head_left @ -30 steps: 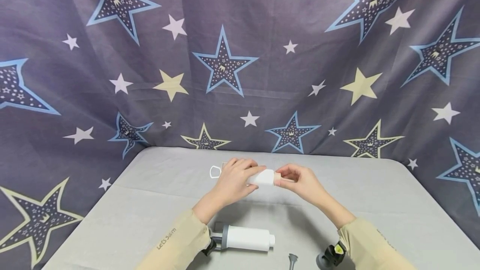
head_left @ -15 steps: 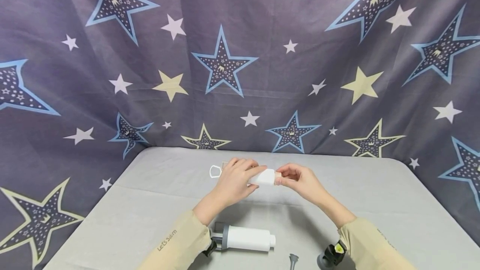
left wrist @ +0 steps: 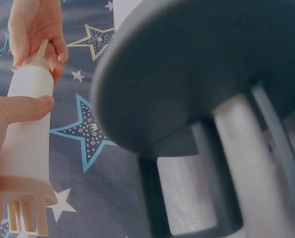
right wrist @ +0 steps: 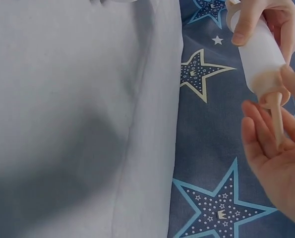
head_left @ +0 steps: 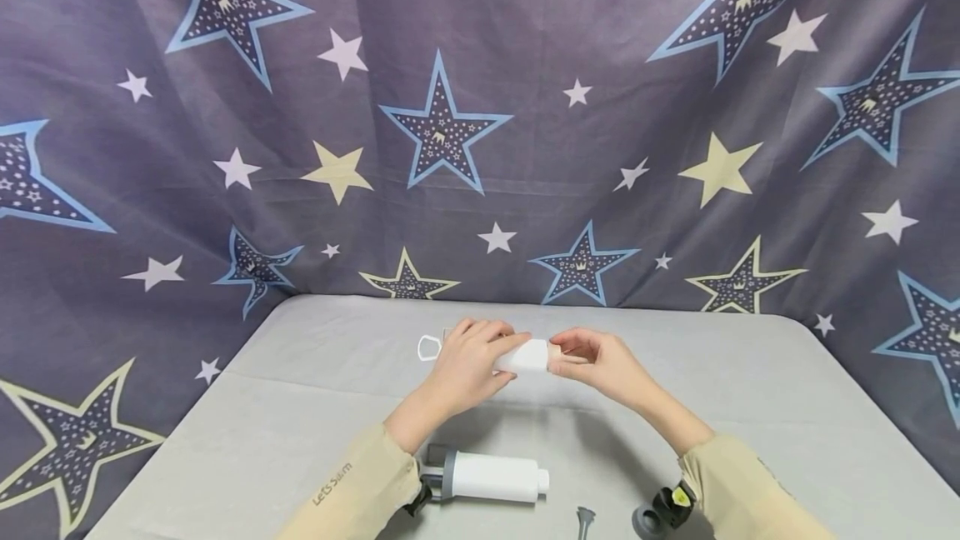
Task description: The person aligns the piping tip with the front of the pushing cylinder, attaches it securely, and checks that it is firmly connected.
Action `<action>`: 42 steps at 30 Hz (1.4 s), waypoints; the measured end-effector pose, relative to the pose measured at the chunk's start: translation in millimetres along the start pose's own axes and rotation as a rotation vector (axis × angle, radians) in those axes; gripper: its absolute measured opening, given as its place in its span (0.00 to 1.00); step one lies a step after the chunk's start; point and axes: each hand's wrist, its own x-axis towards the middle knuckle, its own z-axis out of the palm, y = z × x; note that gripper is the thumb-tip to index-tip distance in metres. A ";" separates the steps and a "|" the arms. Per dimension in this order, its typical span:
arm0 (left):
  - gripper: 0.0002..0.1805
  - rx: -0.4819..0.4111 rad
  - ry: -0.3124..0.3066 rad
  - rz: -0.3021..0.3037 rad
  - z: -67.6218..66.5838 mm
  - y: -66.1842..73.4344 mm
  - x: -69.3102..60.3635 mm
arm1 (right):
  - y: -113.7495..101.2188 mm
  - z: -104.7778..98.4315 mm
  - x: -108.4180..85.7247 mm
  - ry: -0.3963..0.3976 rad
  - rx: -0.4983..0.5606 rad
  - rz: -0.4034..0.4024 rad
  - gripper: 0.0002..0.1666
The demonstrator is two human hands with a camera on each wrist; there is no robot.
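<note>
Inside the left grip (head_left: 467, 367) lies the white tube (left wrist: 26, 144).

I am in a curtained-off tabletop nook, though I can't tell whether it belongs to a home, a workshop or a studio. Beneath my fingers (head_left: 510, 341) spreads a table (head_left: 337, 419) with a plain pale grey covering and rounded far corners, and beyond them hangs a dark purple-grey curtain (head_left: 540, 157) printed with blue, yellow and white stars, some bearing a small crown. That cloth also runs to the left and right of my fingers, hiding the room behind.
</note>
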 end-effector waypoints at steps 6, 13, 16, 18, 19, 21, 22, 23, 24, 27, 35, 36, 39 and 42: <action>0.29 -0.017 0.011 -0.025 -1.1 0.4 0.4 | -32.2 -1.0 -8.5 0.047 -0.021 -0.014 0.19; 0.29 -0.023 0.037 -0.011 -1.0 3.0 -0.6 | -21.8 0.6 -7.6 0.064 0.025 0.026 0.19; 0.29 -0.007 0.065 0.001 -0.8 3.8 -0.3 | -11.2 1.1 -4.2 0.066 0.045 0.038 0.20; 0.30 0.005 0.088 0.013 -0.8 4.5 0.2 | -6.7 0.9 -2.7 0.069 0.050 0.042 0.21; 0.30 0.014 0.101 0.020 -0.6 4.9 0.5 | -5.9 0.6 -2.5 0.068 0.056 0.042 0.20; 0.29 0.036 0.127 0.039 -0.3 5.8 1.2 | -4.9 -0.1 -2.4 0.064 0.069 0.047 0.20; 0.29 0.047 0.139 0.050 -0.1 6.2 1.6 | -4.6 -0.4 -2.5 0.060 0.076 0.051 0.20; 0.29 0.059 0.151 0.061 0.1 6.7 1.9 | -4.6 -0.8 -2.8 0.055 0.086 0.055 0.19; 0.29 0.071 0.161 0.072 0.6 7.0 2.1 | -4.6 -1.1 -3.0 0.051 0.100 0.062 0.19; 0.28 0.095 0.182 0.093 1.7 7.7 2.4 | -5.0 -2.1 -3.4 0.036 0.132 0.082 0.19; 0.29 0.061 0.164 0.070 3.3 6.1 0.1 | -7.9 -1.6 -2.8 0.007 0.079 0.079 0.19; 0.29 0.053 0.155 0.059 3.3 5.8 0.2 | -8.2 -1.0 -2.9 0.012 0.056 0.066 0.19; 0.30 0.023 0.122 0.019 2.6 5.0 0.5 | -9.6 0.3 -4.0 0.044 -0.032 0.009 0.21; 0.30 -0.014 0.104 -0.014 1.1 4.6 1.1 | -11.5 0.7 -3.8 0.086 -0.127 -0.049 0.23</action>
